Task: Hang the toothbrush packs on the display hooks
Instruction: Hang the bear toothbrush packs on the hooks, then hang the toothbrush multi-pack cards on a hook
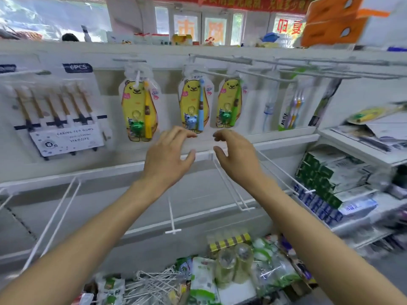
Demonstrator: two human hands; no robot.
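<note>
The left hand (169, 150) and the right hand (231, 150) are both raised side by side in front of the display wall, fingers loosely spread and curved, holding nothing. They sit just below the blue bear toothbrush pack (195, 104) and the green bear toothbrush pack (230, 102), not touching either. That placement suggests the packs are already seated and the hands are free for the next one.

Each pack hangs from a white display hook (253, 73) through a slot in its top, so it faces outward and slides along the prong. A third, yellow bear toothbrush pack (139, 106) hangs to the left, beside a six-brush card (59, 111). Lower hooks (174, 214) stand bare, probably waiting for stock. A heap of packaged goods (220, 274) lies below, within easy reach.
</note>
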